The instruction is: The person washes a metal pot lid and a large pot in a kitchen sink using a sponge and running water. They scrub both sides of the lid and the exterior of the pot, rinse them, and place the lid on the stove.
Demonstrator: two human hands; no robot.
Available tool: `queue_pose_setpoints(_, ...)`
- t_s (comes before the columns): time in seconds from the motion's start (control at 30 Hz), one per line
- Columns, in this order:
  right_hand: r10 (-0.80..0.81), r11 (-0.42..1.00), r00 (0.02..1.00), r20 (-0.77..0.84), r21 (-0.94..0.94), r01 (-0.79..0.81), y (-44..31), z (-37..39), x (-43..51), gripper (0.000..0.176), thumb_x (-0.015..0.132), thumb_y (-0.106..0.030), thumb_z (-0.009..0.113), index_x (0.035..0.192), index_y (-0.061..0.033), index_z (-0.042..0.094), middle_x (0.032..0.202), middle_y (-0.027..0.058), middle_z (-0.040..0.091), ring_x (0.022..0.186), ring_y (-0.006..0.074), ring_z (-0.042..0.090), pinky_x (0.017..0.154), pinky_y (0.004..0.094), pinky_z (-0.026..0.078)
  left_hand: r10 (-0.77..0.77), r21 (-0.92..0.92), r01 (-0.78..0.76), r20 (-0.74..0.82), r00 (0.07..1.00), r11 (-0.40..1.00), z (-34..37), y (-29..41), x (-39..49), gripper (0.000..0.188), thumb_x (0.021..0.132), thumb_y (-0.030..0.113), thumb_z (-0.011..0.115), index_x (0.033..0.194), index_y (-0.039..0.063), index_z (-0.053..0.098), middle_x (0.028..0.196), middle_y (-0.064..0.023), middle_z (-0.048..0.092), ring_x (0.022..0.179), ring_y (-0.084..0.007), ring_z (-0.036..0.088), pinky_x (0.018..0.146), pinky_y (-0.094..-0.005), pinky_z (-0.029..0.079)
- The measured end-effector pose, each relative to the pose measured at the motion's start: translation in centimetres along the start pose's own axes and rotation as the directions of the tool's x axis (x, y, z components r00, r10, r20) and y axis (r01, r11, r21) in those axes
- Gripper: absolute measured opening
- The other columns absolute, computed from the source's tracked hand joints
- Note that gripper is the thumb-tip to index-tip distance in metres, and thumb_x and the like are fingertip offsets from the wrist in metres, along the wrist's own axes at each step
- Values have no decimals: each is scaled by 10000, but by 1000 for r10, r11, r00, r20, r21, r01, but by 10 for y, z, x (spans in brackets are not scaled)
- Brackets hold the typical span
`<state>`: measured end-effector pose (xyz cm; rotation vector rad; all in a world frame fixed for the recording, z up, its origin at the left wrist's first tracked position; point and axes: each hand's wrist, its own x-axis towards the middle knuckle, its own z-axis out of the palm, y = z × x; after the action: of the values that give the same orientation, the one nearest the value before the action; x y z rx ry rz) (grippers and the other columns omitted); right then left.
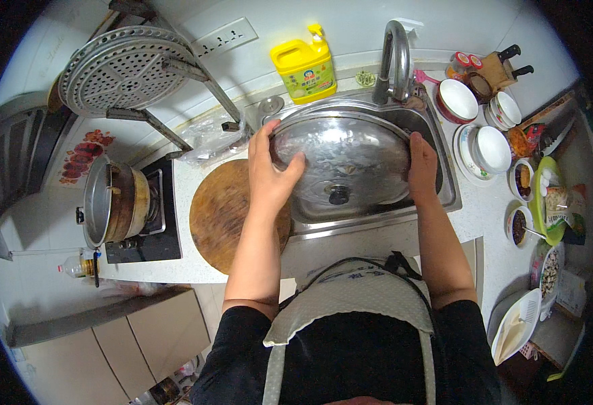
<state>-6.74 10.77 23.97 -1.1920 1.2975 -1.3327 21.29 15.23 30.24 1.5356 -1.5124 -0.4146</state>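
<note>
I hold a large, round, shiny metal lid (344,147) tilted over the steel sink (306,230). A black knob (339,194) shows low on its face. My left hand (272,172) grips the left rim, fingers at the edge and thumb lying on the metal face. On the opposite rim is my right hand (422,167), its thumb side up and its other fingers mostly hidden behind the lid. The lid covers much of the sink basin. Behind it rises the curved metal faucet (392,61). Beneath my left forearm lies a round wooden chopping board (218,215).
A yellow detergent jug (304,71) stands behind the sink. White bowls (493,149), a green tray (547,172) and a knife block (499,71) line the right counter. Left are a pot (96,202) on the stove and perforated steamer plates (129,76) on a wall rack.
</note>
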Motion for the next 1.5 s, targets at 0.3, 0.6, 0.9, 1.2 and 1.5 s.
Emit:
queue_pose_setpoints(0.3,-230,944,973,-20,-246,218,-26,-2,-14,413,1026,-376,469,774,-60,553,668,-44,408,630,69,356,544,262,298,-135,-76,136,12,991,988,15,3,-3,673,690,175,724,1260,-6,416,1206,-215,483,1145,-338,482,1005,-398,386)
queue_pose_setpoints(0.6,-214,955,977,-2,-210,209,-24,-5,-17,396,1035,-324,459,784,-27,536,679,-29,406,648,87,369,571,257,314,-168,-108,174,64,984,979,12,-1,-7,648,699,172,724,1241,-11,419,1192,-227,478,1130,-338,482,994,-393,385)
queue_pose_setpoints(0.9,-353,912,935,-27,-233,338,-28,-4,-15,401,1021,-294,494,743,-7,537,601,-10,401,559,75,370,504,265,317,-168,-128,175,64,984,976,16,-3,-11,650,700,176,728,1239,-17,421,1198,-227,478,1137,-344,480,1000,-400,385)
queue_pose_setpoints(1.2,-316,928,948,-40,-222,300,-26,-3,-14,391,1012,-303,518,749,-18,566,590,-15,422,523,60,388,476,258,310,-184,-119,192,76,980,974,18,-6,-13,649,700,165,712,1245,-28,418,1199,-228,481,1130,-343,489,995,-393,394)
queue_pose_setpoints(1.5,-206,913,977,-47,-369,175,-19,-10,-3,380,992,-332,531,1084,4,684,851,92,681,749,177,608,748,294,483,-135,-278,172,145,980,945,13,-26,-12,696,784,112,672,1405,6,376,1347,-207,487,1242,-298,478,1057,-359,364)
